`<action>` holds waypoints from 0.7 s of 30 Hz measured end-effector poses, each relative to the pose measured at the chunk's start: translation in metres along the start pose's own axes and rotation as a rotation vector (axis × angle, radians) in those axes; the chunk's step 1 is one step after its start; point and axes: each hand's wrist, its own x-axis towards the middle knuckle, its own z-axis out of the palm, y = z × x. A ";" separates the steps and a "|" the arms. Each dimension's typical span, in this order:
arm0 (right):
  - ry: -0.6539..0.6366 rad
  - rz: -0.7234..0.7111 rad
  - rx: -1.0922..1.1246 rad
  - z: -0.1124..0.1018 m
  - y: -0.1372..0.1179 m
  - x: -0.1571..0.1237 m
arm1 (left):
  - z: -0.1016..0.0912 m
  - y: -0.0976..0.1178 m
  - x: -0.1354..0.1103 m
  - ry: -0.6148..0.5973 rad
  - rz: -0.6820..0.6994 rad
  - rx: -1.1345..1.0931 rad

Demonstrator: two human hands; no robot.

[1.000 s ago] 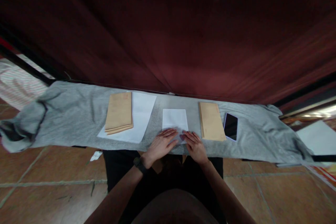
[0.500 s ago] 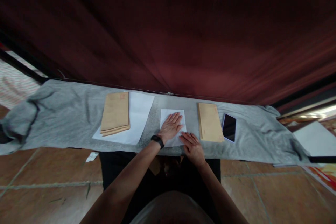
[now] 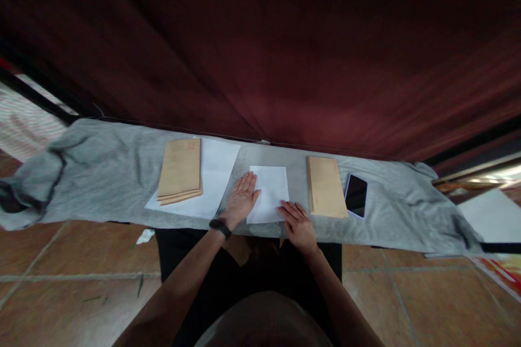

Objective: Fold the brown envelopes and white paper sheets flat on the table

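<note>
A folded white sheet [image 3: 272,191] lies in the middle of a narrow table under a grey cloth [image 3: 114,173]. My left hand [image 3: 241,200] rests flat and open at the sheet's left edge, fingers stretched out, with a dark band on the wrist. My right hand [image 3: 298,222] lies flat and open on the sheet's near right corner. Neither hand holds anything.
Left of the sheet, a stack of brown envelopes [image 3: 180,171] sits on white paper [image 3: 217,176]. Another brown envelope stack [image 3: 325,186] and a dark phone [image 3: 356,195] lie to the right. A dark red curtain [image 3: 260,49] hangs behind. More white paper [image 3: 492,214] is at far right.
My left hand went from the sheet's near edge onto its middle, then slid left to its left edge. My right hand stayed at the near right corner.
</note>
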 end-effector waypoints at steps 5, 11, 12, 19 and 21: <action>0.007 0.001 -0.006 0.000 -0.001 0.000 | -0.019 0.011 -0.045 -0.068 0.176 -0.062; 0.004 -0.004 0.018 -0.003 -0.002 0.000 | -0.024 0.028 -0.073 -0.073 0.282 -0.039; -0.007 -0.006 0.029 -0.005 -0.002 0.000 | -0.022 0.029 -0.073 -0.070 0.277 -0.031; -0.017 0.043 0.107 -0.010 -0.015 0.022 | -0.014 0.028 -0.071 -0.027 0.269 -0.036; 0.013 0.056 0.124 0.001 -0.030 0.038 | -0.012 0.028 -0.072 -0.026 0.259 -0.032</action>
